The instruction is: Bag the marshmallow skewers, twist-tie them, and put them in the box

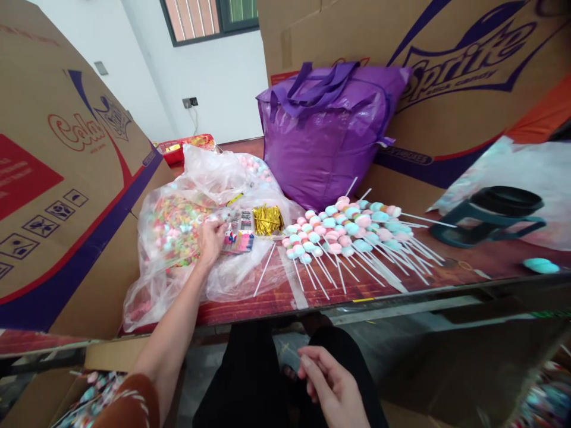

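My left hand [211, 239] reaches over the table with its fingers closed, beside small packets with pink and blue contents [238, 242]. Whatever lies between those fingertips is hidden. Under and behind it spreads a large clear plastic bag [154, 229] of small pastel sweets [176, 232]. A bundle of gold twist ties [267, 220] lies just right of the packets. Low in front of my legs, my right hand [332, 380] pinches what looks like a clear plastic bag [289, 352], faint against the floor. Marshmallow sticks [343, 229] lie piled on the table, their white sticks pointing mostly towards me.
A purple zipped bag [325, 131] stands behind the pile. Large cardboard boxes [66, 178] flank the table [250, 309]. At the right are a dark teal handled holder [486, 217] and a loose marshmallow [540, 265]. Another box of sweets [96, 392] sits below left.
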A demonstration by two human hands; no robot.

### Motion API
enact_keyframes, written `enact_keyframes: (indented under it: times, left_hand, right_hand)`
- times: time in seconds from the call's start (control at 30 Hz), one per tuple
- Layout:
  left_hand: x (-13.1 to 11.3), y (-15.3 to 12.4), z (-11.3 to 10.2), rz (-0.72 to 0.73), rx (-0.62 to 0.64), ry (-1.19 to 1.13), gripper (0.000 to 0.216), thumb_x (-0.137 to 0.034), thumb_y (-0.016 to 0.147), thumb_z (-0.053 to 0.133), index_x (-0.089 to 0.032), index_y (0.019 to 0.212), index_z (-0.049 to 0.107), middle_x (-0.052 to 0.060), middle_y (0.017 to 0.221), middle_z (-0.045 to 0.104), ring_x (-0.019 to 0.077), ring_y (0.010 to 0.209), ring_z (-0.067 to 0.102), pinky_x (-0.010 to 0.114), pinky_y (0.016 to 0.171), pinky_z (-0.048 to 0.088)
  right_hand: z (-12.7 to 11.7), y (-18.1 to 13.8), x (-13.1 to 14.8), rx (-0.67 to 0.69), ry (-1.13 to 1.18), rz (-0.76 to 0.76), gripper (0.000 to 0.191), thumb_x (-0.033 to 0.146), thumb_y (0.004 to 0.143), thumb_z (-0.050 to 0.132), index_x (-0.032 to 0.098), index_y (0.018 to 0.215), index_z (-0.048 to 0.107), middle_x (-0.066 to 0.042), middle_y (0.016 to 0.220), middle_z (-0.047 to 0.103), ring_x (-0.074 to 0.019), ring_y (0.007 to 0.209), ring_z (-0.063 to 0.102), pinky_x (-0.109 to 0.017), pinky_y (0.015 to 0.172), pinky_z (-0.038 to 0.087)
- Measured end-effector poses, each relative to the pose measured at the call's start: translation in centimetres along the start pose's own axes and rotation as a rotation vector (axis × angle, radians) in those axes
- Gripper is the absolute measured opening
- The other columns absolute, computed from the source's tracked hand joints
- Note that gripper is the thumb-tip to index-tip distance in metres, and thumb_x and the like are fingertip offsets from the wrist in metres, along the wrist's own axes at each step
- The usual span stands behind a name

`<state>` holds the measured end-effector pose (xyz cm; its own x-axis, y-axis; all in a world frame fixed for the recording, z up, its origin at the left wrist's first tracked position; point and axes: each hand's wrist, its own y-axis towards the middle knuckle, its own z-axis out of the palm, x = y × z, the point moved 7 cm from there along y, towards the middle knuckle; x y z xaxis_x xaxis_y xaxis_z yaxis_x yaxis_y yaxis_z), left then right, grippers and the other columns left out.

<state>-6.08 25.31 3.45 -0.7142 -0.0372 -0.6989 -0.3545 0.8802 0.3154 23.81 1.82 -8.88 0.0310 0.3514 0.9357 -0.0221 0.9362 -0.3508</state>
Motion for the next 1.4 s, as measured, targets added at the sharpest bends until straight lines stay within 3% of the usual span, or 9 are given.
enact_keyframes:
  times: [0.17, 0.37, 0.47, 0.67, 0.83, 1.0, 1.13, 1.23, 1.4]
  left_hand:
    - [-3.3, -5.1, -2.8, 0.006, -0.142, -0.200, 0.028, -0.037, 0.089, 0.055, -0.018, 0.087, 0.075, 0.004, 0.080, 0.071, 0.0173, 0.072, 0.060, 0.028, 0.068, 0.044]
    - [-7.6, -18.1, 1.2, -0.148, 0.125, -0.791, 0.019, -0.036, 0.082, 0.072, -0.018, 0.078, 0.073, 0.004, 0.080, 0.069, 0.0164, 0.078, 0.062, 0.026, 0.075, 0.048]
    - [-7.3, -22.8, 3.2, -0.435, 0.147, -1.053, 0.029, -0.041, 0.076, 0.080, -0.020, 0.095, 0.073, 0.003, 0.091, 0.068, 0.0128, 0.076, 0.059, 0.022, 0.067, 0.048]
    - [-8.5, -26.9, 6.7, -1.163, 0.652, -1.496, 0.031, -0.036, 0.090, 0.067, -0.006, 0.091, 0.070, 0.007, 0.081, 0.065, 0.0078, 0.063, 0.058, 0.017, 0.059, 0.049]
    - [-9.4, -28.2, 6.3, -1.430, 0.717, -1.582, 0.043, -0.042, 0.095, 0.056, -0.001, 0.091, 0.067, 0.008, 0.075, 0.065, 0.0066, 0.056, 0.057, 0.014, 0.054, 0.048]
    - [-9.9, -31.4, 5.9, -1.453, 0.842, -1.588, 0.056, -0.059, 0.088, 0.059, -0.004, 0.088, 0.068, 0.011, 0.078, 0.067, 0.0104, 0.059, 0.060, 0.018, 0.054, 0.047]
    - [-10.2, -31.6, 5.6, -1.307, 0.888, -1.568, 0.067, -0.069, 0.079, 0.063, -0.005, 0.097, 0.072, 0.011, 0.084, 0.068, 0.0106, 0.062, 0.057, 0.020, 0.055, 0.043]
    - [-9.9, -29.5, 5.2, -1.160, 0.734, -1.606, 0.065, -0.064, 0.072, 0.075, -0.010, 0.109, 0.074, 0.008, 0.089, 0.069, 0.0087, 0.067, 0.055, 0.019, 0.059, 0.041]
    - [-8.3, -26.5, 4.7, -0.981, 0.541, -1.519, 0.033, -0.032, 0.060, 0.093, -0.013, 0.082, 0.077, 0.003, 0.078, 0.067, 0.0058, 0.064, 0.051, 0.018, 0.063, 0.040]
  right_hand:
    - [1.6, 0.3, 3.4, -0.043, 0.020, -0.098, 0.044, 0.059, 0.080, 0.068, 0.017, 0.093, 0.073, -0.005, 0.073, 0.067, -0.0175, 0.065, 0.059, -0.027, 0.060, 0.049]
    - [4.5, 2.4, 7.8, -0.172, 0.273, -0.259, 0.038, 0.047, 0.076, 0.075, 0.017, 0.099, 0.075, -0.008, 0.090, 0.073, -0.0206, 0.079, 0.065, -0.031, 0.074, 0.054]
    - [3.5, 2.3, 7.5, -0.275, 0.314, -0.282, 0.029, 0.044, 0.081, 0.072, 0.016, 0.088, 0.074, -0.004, 0.078, 0.070, -0.0177, 0.072, 0.061, -0.029, 0.069, 0.052]
    - [0.3, 0.7, 8.2, -0.187, 0.176, -0.327, 0.022, 0.039, 0.085, 0.071, 0.017, 0.087, 0.072, -0.002, 0.078, 0.069, -0.0152, 0.071, 0.059, -0.025, 0.068, 0.049]
    - [-0.8, -0.3, 10.2, -0.183, 0.064, -0.381, 0.021, 0.038, 0.087, 0.068, 0.018, 0.081, 0.069, -0.001, 0.075, 0.067, -0.0146, 0.070, 0.058, -0.023, 0.067, 0.048]
    - [-1.6, -0.9, 11.4, -0.224, -0.073, -0.435, 0.021, 0.038, 0.085, 0.069, 0.018, 0.076, 0.069, 0.000, 0.068, 0.065, -0.0134, 0.063, 0.058, -0.020, 0.059, 0.047]
    - [-2.3, -1.4, 11.9, -0.266, -0.137, -0.469, 0.019, 0.037, 0.085, 0.069, 0.019, 0.080, 0.073, 0.000, 0.072, 0.069, -0.0139, 0.063, 0.062, -0.019, 0.060, 0.050]
    - [-2.1, -1.5, 12.2, -0.197, -0.182, -0.465, 0.017, 0.036, 0.084, 0.070, 0.019, 0.083, 0.074, -0.001, 0.076, 0.071, -0.0150, 0.067, 0.063, -0.020, 0.064, 0.051]
    - [-1.0, -1.1, 10.8, -0.111, -0.152, -0.369, 0.027, 0.041, 0.084, 0.070, 0.018, 0.072, 0.069, 0.000, 0.065, 0.062, -0.0140, 0.061, 0.055, -0.021, 0.058, 0.047]
